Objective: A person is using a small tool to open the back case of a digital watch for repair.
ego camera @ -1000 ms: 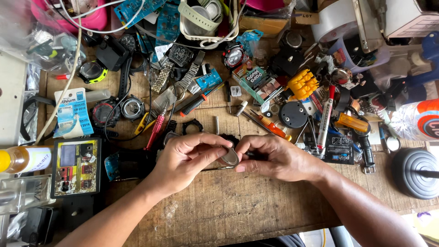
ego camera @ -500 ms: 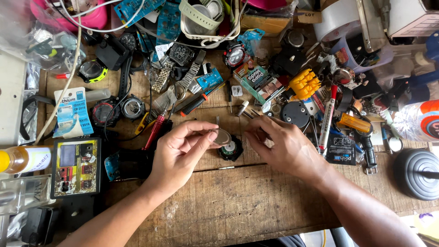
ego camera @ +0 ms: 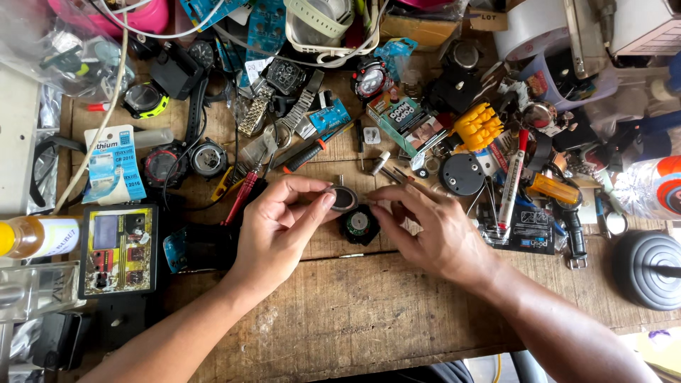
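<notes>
Just above the round watch body (ego camera: 360, 224) on the wooden bench (ego camera: 369, 312), the left hand (ego camera: 280, 227) is pinching a lifted-off round back cover (ego camera: 345, 198), while the right hand (ego camera: 433, 230), fingers loosely spread and empty, is hovering beside it, having let go since a second ago.

Even, bright daylight; soft short shadows beneath both hands. Mild glare on the clear plastic bag (ego camera: 50, 50). Focus sharp centrally; edges slightly stretched.
</notes>
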